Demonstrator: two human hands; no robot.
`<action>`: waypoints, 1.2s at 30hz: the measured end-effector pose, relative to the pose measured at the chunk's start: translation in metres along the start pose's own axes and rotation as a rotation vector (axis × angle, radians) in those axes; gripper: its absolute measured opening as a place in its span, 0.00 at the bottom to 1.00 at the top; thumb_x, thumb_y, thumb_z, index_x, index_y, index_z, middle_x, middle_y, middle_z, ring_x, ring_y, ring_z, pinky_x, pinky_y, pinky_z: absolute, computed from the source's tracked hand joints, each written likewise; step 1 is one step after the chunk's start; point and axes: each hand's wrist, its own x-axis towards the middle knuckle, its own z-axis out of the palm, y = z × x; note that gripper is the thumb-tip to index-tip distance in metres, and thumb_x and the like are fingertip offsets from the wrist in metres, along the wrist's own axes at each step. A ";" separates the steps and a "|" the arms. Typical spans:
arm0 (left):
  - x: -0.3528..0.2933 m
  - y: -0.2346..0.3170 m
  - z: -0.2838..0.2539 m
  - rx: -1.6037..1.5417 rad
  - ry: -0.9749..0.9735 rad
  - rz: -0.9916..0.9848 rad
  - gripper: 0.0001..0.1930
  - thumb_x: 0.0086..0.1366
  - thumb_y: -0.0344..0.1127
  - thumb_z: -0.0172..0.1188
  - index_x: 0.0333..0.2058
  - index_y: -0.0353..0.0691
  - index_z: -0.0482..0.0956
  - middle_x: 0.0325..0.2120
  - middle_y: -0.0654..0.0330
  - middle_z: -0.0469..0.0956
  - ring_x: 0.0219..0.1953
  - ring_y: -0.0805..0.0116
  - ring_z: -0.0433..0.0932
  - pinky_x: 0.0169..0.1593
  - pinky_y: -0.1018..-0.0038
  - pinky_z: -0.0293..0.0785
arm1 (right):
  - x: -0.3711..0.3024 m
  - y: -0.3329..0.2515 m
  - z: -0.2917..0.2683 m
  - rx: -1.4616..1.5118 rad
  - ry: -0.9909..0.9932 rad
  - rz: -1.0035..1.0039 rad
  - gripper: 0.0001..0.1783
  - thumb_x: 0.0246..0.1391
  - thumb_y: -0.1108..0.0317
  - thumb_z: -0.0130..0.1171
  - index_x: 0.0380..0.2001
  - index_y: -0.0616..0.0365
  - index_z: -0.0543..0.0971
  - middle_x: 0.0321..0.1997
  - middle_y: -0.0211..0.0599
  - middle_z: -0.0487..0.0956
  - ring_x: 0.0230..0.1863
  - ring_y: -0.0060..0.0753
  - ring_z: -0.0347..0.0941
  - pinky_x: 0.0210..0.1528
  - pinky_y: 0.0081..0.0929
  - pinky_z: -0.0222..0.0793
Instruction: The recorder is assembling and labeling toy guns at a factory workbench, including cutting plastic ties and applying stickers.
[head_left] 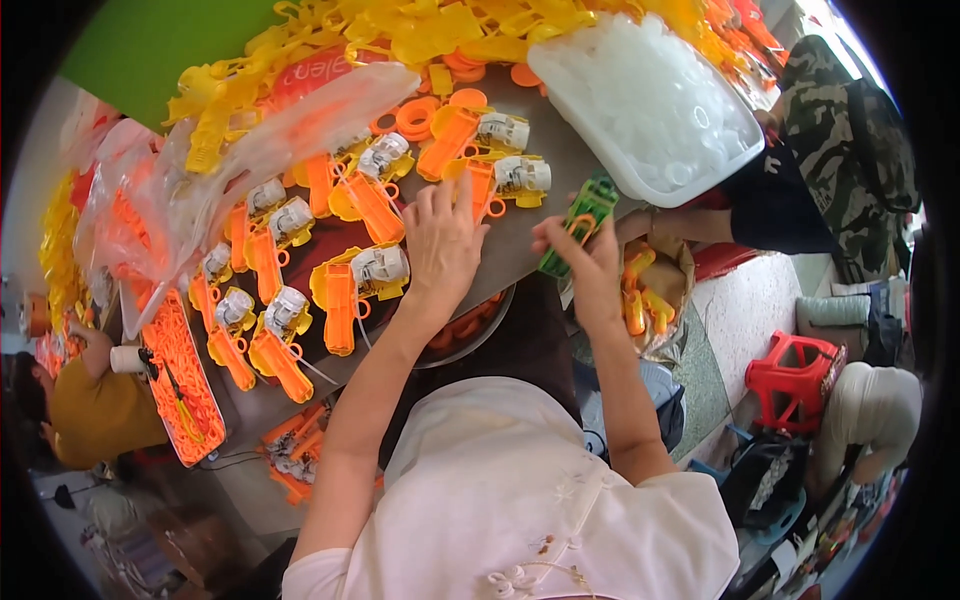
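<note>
My left hand (440,240) reaches over the table with its fingers stretched and apart. Its fingertips are at the orange handle of a toy gun half (515,178), which has a yellow shell and a white mechanism; a firm hold on it does not show. In my right hand (592,272), a green see-through plastic piece (590,207) with an orange part on it is gripped, just off the table's edge. Several more orange and yellow assemblies (340,300) with white mechanisms lie in rows left of my left hand.
Beyond my right hand stands a white tub (690,180) of translucent parts. Yellow parts (430,35) are heaped at the back; a tray of small orange pieces (185,380) is at left. Below the edge sit a bag of yellow-orange parts (660,310) and a red stool (790,375). Other people are nearby.
</note>
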 end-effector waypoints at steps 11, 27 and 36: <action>-0.006 -0.008 -0.006 -0.172 -0.012 0.028 0.33 0.53 0.41 0.67 0.57 0.37 0.67 0.45 0.56 0.72 0.47 0.59 0.68 0.50 0.64 0.61 | 0.096 -0.030 0.006 -0.007 -0.132 -0.026 0.18 0.56 0.65 0.61 0.48 0.60 0.73 0.37 0.29 0.74 0.39 0.23 0.73 0.45 0.24 0.69; 0.009 -0.002 0.008 -0.137 -0.014 -0.020 0.21 0.46 0.37 0.69 0.39 0.37 0.75 0.33 0.56 0.74 0.39 0.59 0.73 0.42 0.64 0.63 | 0.114 -0.010 0.033 -0.598 -0.109 -0.273 0.19 0.49 0.66 0.69 0.36 0.64 0.72 0.30 0.31 0.78 0.30 0.16 0.73 0.34 0.20 0.71; 0.018 0.004 0.001 -0.047 -0.100 -0.009 0.15 0.47 0.34 0.67 0.33 0.35 0.77 0.29 0.54 0.76 0.36 0.58 0.76 0.43 0.64 0.63 | 0.131 -0.010 0.035 -0.757 -0.213 -0.236 0.18 0.49 0.66 0.69 0.35 0.64 0.71 0.29 0.33 0.80 0.26 0.19 0.74 0.30 0.22 0.70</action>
